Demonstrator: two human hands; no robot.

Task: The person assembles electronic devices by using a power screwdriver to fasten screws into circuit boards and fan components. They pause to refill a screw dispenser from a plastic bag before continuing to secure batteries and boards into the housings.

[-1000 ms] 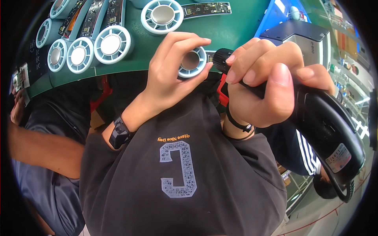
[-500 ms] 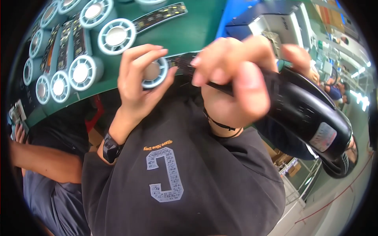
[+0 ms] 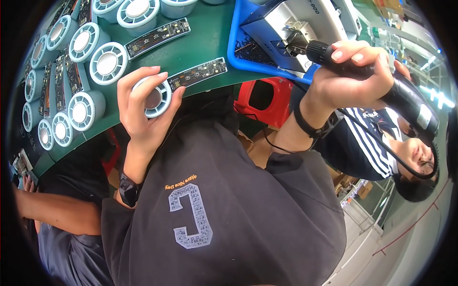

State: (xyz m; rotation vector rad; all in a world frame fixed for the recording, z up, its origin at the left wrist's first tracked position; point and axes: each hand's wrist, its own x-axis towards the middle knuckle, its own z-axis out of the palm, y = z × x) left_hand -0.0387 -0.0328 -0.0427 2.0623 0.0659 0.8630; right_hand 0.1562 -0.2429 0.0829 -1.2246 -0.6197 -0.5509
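My left hand (image 3: 138, 112) is curled around a light-blue round housing (image 3: 165, 100) with a spoked rim and a pale disc in its middle. From that housing a strip-shaped circuit board (image 3: 200, 72) reaches to the right along the table's near edge. My right hand (image 3: 355, 78) grips a black electric screwdriver (image 3: 405, 97) with a cable at its back end. Its bit points left, at the front mechanism of a white and dark screw feeder (image 3: 281, 31); whether the bit holds a screw is too small to tell.
The feeder stands in a blue tray (image 3: 233, 47) with small dark screws in it. More light-blue housings (image 3: 109, 63) with board strips crowd the green table (image 3: 210, 35). A red stool (image 3: 244, 102) is below the table edge. Another person's arm (image 3: 62, 209) is at left; a person in a striped top (image 3: 362, 143) sits right.
My right hand has carried the screwdriver away from the held housing, right and up to the screw feeder. My left hand still holds the housing; the view has shifted.
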